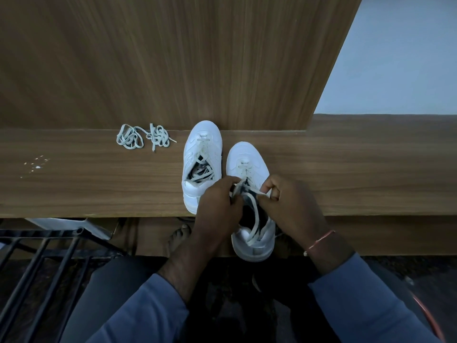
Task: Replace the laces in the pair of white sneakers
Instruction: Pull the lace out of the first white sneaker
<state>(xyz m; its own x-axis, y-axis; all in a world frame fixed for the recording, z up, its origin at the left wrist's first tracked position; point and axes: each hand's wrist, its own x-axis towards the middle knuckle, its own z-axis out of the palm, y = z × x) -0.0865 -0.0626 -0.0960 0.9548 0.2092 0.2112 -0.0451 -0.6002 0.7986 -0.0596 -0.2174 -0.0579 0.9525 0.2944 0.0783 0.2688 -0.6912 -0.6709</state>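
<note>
1. Nearest the lens, two blue sleeves (148,310) are seen coming up from the bottom, and a thread bracelet (321,240) is worn on the right wrist.
2. Both hands are parked over the near sneaker (247,157). The left hand (217,201) is curled round the lace (256,219) on its side, and the same lace is pinched by the right hand (289,201) between thumb and forefinger. No fingers are spread.
3. That sneaker is laid on the wooden ledge (99,174) with its long axis pointed straight away from the person, toe far, heel hung over the near edge.
4. Key bit: the laced eyelets are found just beyond the fingertips, toward the toe, while a slack loop is trailed back over the heel. So the next pull is probably best made along the shoe, not across it. Neither hand is really nearer; one eyelet row is covered by each.
5. The second sneaker (202,149) is stood just beside it on the left, loosened lace stuffed inside. Two loose lace bundles (143,138) are left further left, well apart.
6. Whether the lace is being taken out or threaded in can't be told.
</note>
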